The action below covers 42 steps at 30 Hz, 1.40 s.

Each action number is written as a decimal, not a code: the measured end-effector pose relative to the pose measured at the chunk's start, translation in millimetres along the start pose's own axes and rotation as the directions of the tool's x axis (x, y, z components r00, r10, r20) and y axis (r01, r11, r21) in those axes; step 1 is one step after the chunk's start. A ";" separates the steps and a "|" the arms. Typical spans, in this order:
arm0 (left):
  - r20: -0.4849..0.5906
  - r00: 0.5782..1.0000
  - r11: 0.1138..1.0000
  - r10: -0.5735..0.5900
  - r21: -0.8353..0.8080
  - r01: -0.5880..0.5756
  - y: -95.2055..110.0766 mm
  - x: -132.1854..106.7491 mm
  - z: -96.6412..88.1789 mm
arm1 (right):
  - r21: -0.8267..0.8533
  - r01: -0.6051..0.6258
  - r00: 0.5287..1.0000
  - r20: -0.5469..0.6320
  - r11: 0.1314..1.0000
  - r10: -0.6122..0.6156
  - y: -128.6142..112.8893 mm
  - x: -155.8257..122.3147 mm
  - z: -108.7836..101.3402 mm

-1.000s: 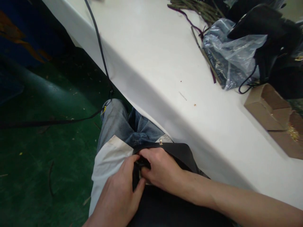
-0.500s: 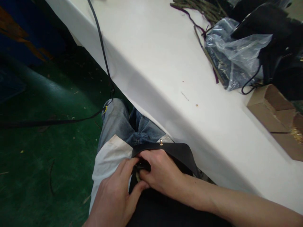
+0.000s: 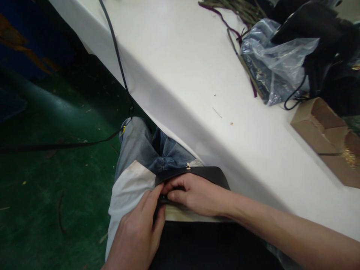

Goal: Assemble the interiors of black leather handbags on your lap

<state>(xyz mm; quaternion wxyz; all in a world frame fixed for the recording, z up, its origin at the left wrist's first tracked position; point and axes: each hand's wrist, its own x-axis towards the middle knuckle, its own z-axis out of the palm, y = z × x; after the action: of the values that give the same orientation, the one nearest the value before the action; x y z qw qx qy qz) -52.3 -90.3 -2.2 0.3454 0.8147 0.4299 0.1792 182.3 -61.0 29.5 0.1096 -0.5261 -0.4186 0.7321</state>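
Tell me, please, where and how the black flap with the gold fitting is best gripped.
Probably pinch the black flap by its far edge, right of the gold fitting, coming from the white table: that thin edge lies bare, while the left hand and right hand occupy the near side.

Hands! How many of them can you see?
2: the left hand by the left end of the black flap, and the right hand just below the flap's gold fitting. I see no others.
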 end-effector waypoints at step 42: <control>-0.039 0.985 0.973 0.168 0.169 -0.160 -18.5 -13.4 -2.8 | -0.079 0.076 0.996 -0.039 0.994 -0.079 25.5 31.4 22.4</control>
<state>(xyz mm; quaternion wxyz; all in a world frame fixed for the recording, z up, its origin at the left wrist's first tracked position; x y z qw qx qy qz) -72.2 -93.0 -13.4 0.2493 0.8683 0.3834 0.1923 156.8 -69.2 -8.2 0.1261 -0.5285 -0.4644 0.6994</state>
